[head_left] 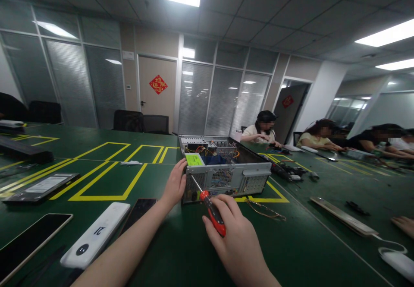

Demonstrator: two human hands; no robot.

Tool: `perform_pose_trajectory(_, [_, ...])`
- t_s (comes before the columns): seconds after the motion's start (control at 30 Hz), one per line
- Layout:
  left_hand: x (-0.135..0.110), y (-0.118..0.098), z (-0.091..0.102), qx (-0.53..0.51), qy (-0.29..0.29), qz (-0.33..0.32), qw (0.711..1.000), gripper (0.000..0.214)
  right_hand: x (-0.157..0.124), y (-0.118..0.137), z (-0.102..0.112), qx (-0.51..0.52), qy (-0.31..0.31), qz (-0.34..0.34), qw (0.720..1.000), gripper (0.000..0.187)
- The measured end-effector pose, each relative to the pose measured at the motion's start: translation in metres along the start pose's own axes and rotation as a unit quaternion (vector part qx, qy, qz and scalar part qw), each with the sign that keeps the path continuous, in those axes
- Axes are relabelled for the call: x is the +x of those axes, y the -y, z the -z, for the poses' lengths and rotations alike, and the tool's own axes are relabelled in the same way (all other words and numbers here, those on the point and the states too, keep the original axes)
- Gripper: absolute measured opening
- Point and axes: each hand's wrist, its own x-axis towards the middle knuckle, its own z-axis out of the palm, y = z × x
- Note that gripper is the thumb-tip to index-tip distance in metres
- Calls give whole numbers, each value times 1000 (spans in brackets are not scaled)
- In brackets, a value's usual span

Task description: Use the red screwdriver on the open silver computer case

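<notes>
A grey metal computer case (241,179) lies on the green table with its top side uncovered and its rear panel facing me. Inside are coloured cables and a power supply with a bright green label (194,159). My left hand (176,183) grips the case at its left rear corner; some of its fingertips are hidden. Wrapped round the red and black handle of a screwdriver (211,213) is my right hand (234,231). The screwdriver's shaft slants up and left, and its tip is at the left part of the rear panel, near the upper edge.
Left of me lie a hard drive (42,187), a phone (32,239), a white power bank (97,235) and a dark flat object (137,213). Glasses (267,209) rest right of the case. Farther right are a long pale device (343,216) and several people at work.
</notes>
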Motion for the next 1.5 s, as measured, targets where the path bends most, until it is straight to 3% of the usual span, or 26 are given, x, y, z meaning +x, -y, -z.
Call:
perform_pose_trajectory(0.1, [0, -1, 1, 2, 1, 0, 1000, 42, 1, -1, 0, 37, 12, -7, 999, 27])
perform_pose_trajectory(0.23, [0, -1, 1, 1, 0, 1, 1000, 42, 0, -4, -4, -3, -53, 2, 999, 41])
perform_pose_trajectory(0.33, [0, -1, 0, -1, -1, -1, 1000, 42, -1, -5, -4, -35, -60, 11, 998, 48])
perform_pose_trajectory(0.53, [0, -1, 0, 4, -5, -2, 1000, 42, 1, 0, 1, 29, -13, -14, 999, 36])
perform_pose_trajectory(0.77, [0, 0, 0, 6, -6, -5, 1000, 42, -1, -4, -3, -57, -67, 22, 996, 45])
perform_pose_trajectory(0.97, [1, -1, 0, 7, -7, -7, 1000, 41, 0, -2, 0, 9, -33, -3, 999, 37])
perform_pose_trajectory(1.17, [0, -2, 1, -1, -4, -3, 1000, 42, 0, -3, -2, -24, -73, 29, 997, 39])
perform_pose_trajectory(1.5, [0, -1, 0, 5, -3, -6, 1000, 42, 1, -5, -2, 12, -66, 54, 996, 28])
